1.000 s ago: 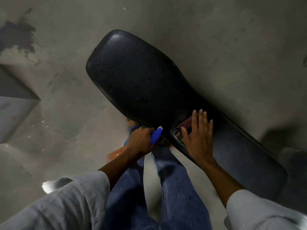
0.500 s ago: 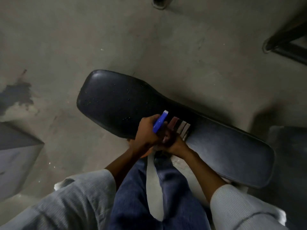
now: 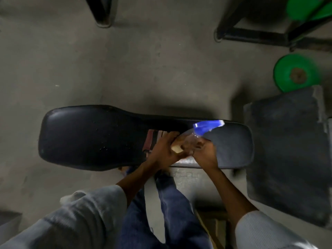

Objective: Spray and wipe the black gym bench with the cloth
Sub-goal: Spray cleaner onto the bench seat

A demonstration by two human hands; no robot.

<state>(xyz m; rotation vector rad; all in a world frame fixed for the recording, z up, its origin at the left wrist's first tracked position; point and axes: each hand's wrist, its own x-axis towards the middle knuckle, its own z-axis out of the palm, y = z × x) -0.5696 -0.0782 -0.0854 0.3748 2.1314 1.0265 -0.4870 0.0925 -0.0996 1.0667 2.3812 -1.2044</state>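
Head view. Black gym bench [image 3: 93, 137]: lies across mid-frame on a grey floor [image 3: 107, 69], wide end at left. Striped cloth [image 3: 152, 141]: on the bench, centre, under the left hand [image 3: 164, 150], whose fingers rest on it, extended. Spray bottle [image 3: 206, 129]: blue head, blurred, right of centre above the bench, gripped by the right hand [image 3: 204, 151]. The hands touch. Green discs [image 3: 296, 72]: upper right. Dark mat [image 3: 287, 150]: right edge.
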